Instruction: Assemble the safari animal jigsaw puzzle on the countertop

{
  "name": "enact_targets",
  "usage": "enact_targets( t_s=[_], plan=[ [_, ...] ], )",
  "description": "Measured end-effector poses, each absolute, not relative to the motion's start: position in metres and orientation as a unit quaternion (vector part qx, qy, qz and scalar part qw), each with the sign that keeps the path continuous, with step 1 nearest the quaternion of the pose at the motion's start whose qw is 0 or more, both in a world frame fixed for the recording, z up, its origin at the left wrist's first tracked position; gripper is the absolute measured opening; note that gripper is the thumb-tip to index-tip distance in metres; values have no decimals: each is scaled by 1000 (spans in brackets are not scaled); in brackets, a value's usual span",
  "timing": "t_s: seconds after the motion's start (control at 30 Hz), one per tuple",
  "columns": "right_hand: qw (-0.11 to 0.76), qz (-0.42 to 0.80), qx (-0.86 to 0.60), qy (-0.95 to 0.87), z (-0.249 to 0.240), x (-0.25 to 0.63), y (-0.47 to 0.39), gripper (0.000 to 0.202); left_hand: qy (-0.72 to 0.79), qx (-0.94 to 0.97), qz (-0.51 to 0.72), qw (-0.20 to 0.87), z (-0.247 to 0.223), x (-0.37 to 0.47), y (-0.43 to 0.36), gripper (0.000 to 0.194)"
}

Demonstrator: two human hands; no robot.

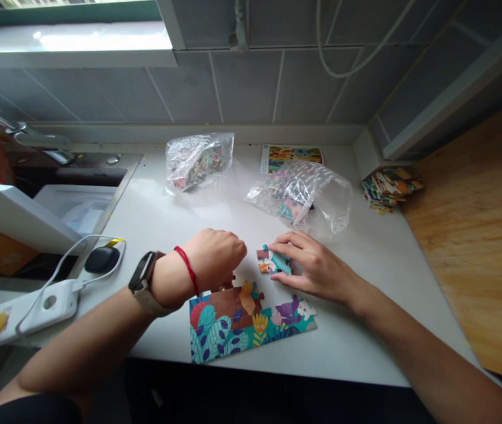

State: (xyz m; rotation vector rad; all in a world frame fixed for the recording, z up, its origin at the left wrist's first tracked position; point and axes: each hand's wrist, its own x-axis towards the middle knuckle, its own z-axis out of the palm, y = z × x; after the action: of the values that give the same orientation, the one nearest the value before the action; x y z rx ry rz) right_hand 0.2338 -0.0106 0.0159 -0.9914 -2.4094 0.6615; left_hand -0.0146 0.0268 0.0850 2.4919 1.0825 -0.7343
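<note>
A partly joined jigsaw puzzle (228,338) lies near the counter's front edge, showing leaves, flowers, an orange animal and a white one. My left hand (213,256) is closed above its upper left part, wrist bent and knuckles up. Below that hand a brown puzzle piece (223,286) shows at the puzzle's top edge, apparently in the fingers, which are mostly hidden. My right hand (310,262) pinches a small teal, brown and white puzzle section (273,261) between thumb and fingers, on or just above the counter, apart from the main puzzle.
Two clear plastic bags of pieces, one at back left (200,162) and one at right (297,197), lie behind my hands. A picture card (292,158) and a piece stack (389,187) are farther back. At left are a sink (133,168) and power strip (25,312).
</note>
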Motion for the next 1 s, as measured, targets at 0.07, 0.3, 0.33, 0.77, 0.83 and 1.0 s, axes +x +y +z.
enact_targets(
  t_s=[0.07,0.3,0.33,0.77,0.83,1.0],
  plan=[
    [224,237,-352,-877,13,230,-12,44,377,874,-250,178,90,-18,30,6],
    [199,240,-369,-875,5,224,-14,57,404,865,-256,153,86,-15,19,31],
    [201,244,-372,-873,5,224,-14,56,410,863,-257,145,84,-12,16,35],
    [222,239,-362,-873,4,223,-15,43,344,882,-235,222,86,-20,26,12],
    [225,237,-351,-878,3,222,-15,42,341,879,-225,246,91,-21,31,15],
    [248,253,-312,-881,4,220,-14,37,348,883,-145,279,100,-25,40,16]
  ],
)
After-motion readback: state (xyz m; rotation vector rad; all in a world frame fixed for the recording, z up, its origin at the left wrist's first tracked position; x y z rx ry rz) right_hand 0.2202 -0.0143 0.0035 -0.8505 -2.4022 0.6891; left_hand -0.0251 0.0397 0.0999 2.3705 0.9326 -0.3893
